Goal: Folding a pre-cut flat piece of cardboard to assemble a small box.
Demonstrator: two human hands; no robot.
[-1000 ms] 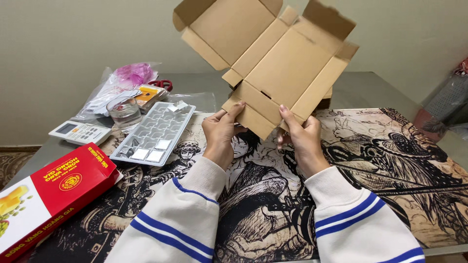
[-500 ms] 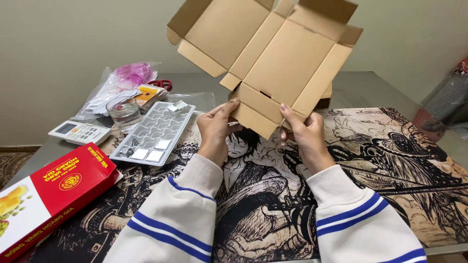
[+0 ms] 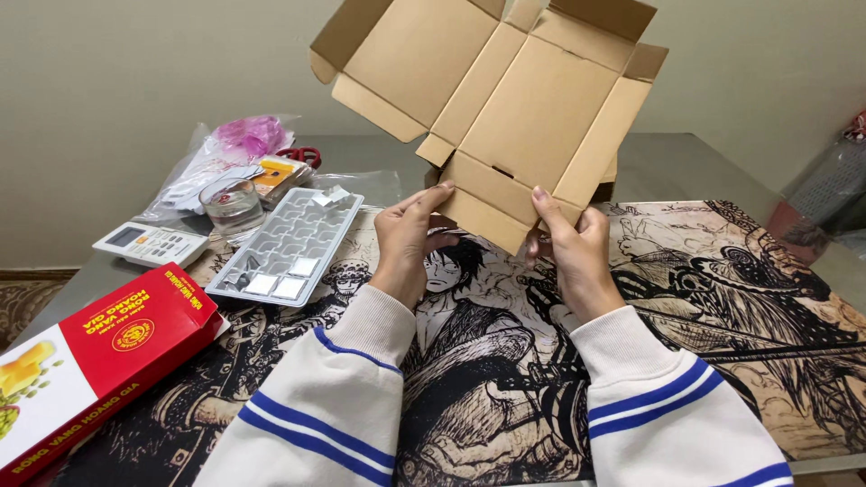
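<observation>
Pinching cardboard box (image 3: 505, 108) by its bottom edge, left hand (image 3: 408, 242) and right hand (image 3: 577, 252), grip closed, box tilted above worktop (image 3: 686, 167).

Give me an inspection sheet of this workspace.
Surface: grey table under an illustrated mat.
Job's things: unfolded cardboard box, held up above the mat.
Clutter: red carton, ice tray, remote control, glass, plastic bags.
Hands: left hand and right hand grip the box's lower edge.
Cables: nothing seen.
Surroundings: plain wall.
</observation>
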